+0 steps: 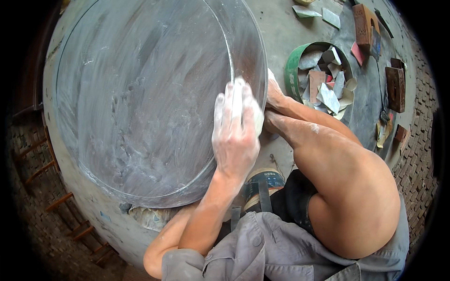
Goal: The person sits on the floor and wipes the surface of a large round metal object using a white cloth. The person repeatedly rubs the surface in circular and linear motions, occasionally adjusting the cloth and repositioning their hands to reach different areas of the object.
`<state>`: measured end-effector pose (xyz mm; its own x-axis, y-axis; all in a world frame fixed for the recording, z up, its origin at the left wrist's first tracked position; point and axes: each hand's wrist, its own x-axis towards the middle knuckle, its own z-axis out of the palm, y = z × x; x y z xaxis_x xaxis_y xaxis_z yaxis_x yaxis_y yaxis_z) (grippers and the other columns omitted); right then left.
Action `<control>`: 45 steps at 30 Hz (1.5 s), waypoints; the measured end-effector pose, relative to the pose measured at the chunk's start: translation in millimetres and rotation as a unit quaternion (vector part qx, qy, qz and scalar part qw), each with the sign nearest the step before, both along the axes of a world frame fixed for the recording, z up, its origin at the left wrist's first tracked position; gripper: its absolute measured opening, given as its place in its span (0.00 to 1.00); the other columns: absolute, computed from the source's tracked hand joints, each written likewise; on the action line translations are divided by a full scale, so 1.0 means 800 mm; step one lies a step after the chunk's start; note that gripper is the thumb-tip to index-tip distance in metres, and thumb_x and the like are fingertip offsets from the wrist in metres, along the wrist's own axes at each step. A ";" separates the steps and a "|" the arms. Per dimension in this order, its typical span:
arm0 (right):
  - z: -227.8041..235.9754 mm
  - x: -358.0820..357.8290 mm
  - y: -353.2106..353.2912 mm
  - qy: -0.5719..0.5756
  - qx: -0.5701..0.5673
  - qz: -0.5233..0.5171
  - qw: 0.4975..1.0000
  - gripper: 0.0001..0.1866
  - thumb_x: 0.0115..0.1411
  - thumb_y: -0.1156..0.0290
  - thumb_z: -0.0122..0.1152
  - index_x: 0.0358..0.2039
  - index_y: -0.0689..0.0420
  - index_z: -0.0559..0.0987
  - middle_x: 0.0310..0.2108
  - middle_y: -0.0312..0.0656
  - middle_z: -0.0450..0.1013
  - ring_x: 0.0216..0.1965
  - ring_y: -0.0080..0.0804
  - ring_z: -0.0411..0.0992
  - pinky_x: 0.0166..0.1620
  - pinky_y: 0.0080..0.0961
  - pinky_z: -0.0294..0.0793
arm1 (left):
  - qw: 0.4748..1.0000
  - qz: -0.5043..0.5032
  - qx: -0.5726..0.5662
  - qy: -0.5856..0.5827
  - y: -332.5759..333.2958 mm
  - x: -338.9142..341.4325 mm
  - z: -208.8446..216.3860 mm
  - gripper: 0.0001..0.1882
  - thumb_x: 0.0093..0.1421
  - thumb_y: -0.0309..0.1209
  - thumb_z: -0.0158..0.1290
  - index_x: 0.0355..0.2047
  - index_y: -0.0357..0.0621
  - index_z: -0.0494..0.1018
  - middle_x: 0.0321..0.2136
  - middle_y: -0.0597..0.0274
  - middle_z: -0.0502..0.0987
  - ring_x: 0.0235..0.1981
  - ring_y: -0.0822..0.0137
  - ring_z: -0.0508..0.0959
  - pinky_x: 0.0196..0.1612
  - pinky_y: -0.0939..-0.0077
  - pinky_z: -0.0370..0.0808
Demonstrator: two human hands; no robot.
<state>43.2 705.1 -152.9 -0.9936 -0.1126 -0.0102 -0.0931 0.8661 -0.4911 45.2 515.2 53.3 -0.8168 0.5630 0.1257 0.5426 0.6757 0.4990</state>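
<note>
A large dark round board [150, 93], streaked with pale dust, slopes in front of me, and a whitish ring line runs inside its rim. My left hand [238, 122] lies across that line at the near right, back upward, fingers stretched flat and coated white. Something pale shows at its right side; whether that is the thumb or a pad under the palm is unclear. Against the board's right edge is my right hand [275, 91], its fingers largely hidden by the rim. My right knee [347, 164] covers part of that forearm.
Right of the board, a green round tin [294, 70] holds several sheet scraps. Loose pieces [331, 18], a reddish-brown block [365, 25] and a darker block [396, 89] lie beyond. A labelled bucket [265, 180] stands between my legs. Wooden rungs [58, 201] are at the lower left.
</note>
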 end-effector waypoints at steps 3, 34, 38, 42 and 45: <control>-0.021 0.004 0.003 -0.039 -0.194 -0.073 0.978 0.35 0.60 0.62 0.59 0.66 0.62 0.68 0.68 0.60 0.61 0.70 0.63 0.56 0.71 0.53 0.56 | 1.000 0.006 -0.002 -0.009 -0.006 0.021 0.003 0.32 0.61 0.22 0.51 0.66 0.28 0.65 0.67 0.40 0.67 0.70 0.44 0.65 0.71 0.47 0.61; 0.004 -0.003 -0.006 -0.016 0.022 0.036 0.999 0.39 0.58 0.60 0.60 0.68 0.62 0.66 0.70 0.60 0.58 0.71 0.60 0.55 0.71 0.53 0.55 | 1.000 0.013 -0.012 0.001 -0.002 -0.007 -0.002 0.31 0.62 0.25 0.51 0.67 0.29 0.65 0.67 0.45 0.68 0.71 0.45 0.63 0.73 0.42 0.54; 0.007 -0.002 -0.012 0.020 -0.022 -0.038 0.999 0.37 0.60 0.60 0.59 0.67 0.63 0.66 0.70 0.60 0.58 0.70 0.63 0.55 0.71 0.53 0.55 | 1.000 0.020 -0.011 -0.004 -0.018 0.021 0.011 0.30 0.63 0.25 0.50 0.66 0.29 0.66 0.67 0.45 0.68 0.71 0.45 0.63 0.73 0.40 0.54; 0.001 0.000 -0.004 -0.005 0.005 -0.012 1.000 0.35 0.60 0.60 0.59 0.66 0.61 0.68 0.69 0.60 0.59 0.70 0.64 0.56 0.71 0.54 0.56 | 1.000 0.003 0.018 0.001 0.005 -0.016 -0.008 0.30 0.63 0.25 0.51 0.67 0.34 0.67 0.67 0.49 0.69 0.71 0.45 0.64 0.72 0.39 0.55; -0.005 0.004 -0.001 0.026 0.019 0.004 0.999 0.36 0.58 0.60 0.60 0.66 0.61 0.69 0.68 0.60 0.60 0.69 0.62 0.57 0.70 0.53 0.57 | 0.999 0.003 -0.030 0.012 -0.016 0.009 -0.003 0.28 0.66 0.31 0.53 0.65 0.32 0.69 0.65 0.45 0.71 0.71 0.48 0.65 0.72 0.44 0.58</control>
<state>46.1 704.5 -156.9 -0.9920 -0.1207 0.0361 -0.1240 0.8837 -0.4514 52.8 502.7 50.8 -0.8175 0.5651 0.1117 0.5496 0.7071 0.4449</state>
